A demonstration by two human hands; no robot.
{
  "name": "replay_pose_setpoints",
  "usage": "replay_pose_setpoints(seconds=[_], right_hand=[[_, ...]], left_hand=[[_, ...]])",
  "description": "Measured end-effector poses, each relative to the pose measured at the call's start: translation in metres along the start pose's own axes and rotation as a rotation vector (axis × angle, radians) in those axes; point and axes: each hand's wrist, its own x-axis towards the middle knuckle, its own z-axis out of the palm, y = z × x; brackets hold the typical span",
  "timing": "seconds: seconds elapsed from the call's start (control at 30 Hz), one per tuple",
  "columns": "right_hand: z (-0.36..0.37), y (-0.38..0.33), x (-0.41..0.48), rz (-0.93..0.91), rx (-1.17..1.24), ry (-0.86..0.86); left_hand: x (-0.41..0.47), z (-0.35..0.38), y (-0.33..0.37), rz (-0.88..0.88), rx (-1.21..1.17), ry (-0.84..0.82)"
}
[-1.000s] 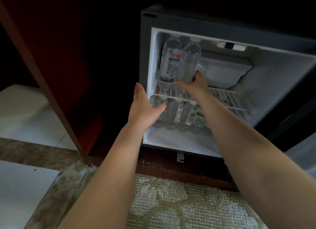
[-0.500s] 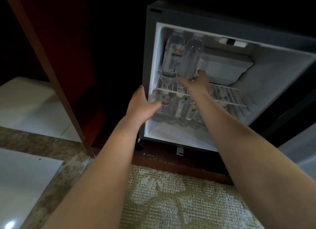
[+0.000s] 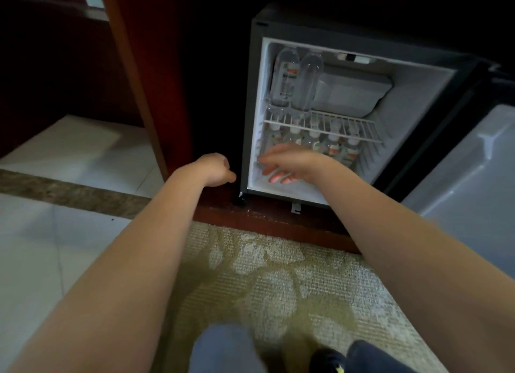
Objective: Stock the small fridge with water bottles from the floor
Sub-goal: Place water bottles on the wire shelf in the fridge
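- Both hands are empty in front of the small fridge (image 3: 255, 108). The left hand (image 3: 214, 168) is curled into a fist beside the cabinet's left edge, with nothing showing in it. The right hand (image 3: 287, 163), blurred, has spread, relaxed fingers before the lower compartment.
- Two water bottles (image 3: 284, 80) stand upright at the left of the wire shelf (image 3: 334, 123), just beside the freezer box (image 3: 354, 91). A row of bottles (image 3: 331, 147) stands beneath that shelf.
- No bottle shows on the rug (image 3: 278, 275) in this view.
- Filled bottles like these should have some heft. Their thin walls likely give under a hard squeeze, and the smooth plastic may slip.
- The best hold is probably around the labelled middle, with fingers and thumb wrapped right round, rather than at the cap.
- They are clear plastic with pale caps. Most carry white labels with a red-orange mark, though one upper bottle shows only its plain clear side.
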Motion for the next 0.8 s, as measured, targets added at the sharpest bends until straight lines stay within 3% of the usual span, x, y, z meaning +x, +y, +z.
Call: replay_pose_setpoints(seconds=[0.13, 0.4, 0.6, 0.8], right_hand=[[0.052, -0.022, -0.041, -0.043, 0.051, -0.039], [0.17, -0.073, -0.111, -0.151, -0.205, -0.205], [0.267, -0.09, -0.139, -0.241, -0.312, -0.298], [0.346, -0.074, -0.161, -0.254, -0.371, -0.443]], left_hand=[[-0.05, -0.004, -0.055, -0.104, 0.069, -0.076], [-0.159, -0.011, -0.155, -0.29, 0.07, -0.009], [-0.228, 0.02, -0.23, -0.359, 0.043, 0.045], [-0.291, 0.083, -0.324, -0.568, -0.04, 0.08]])
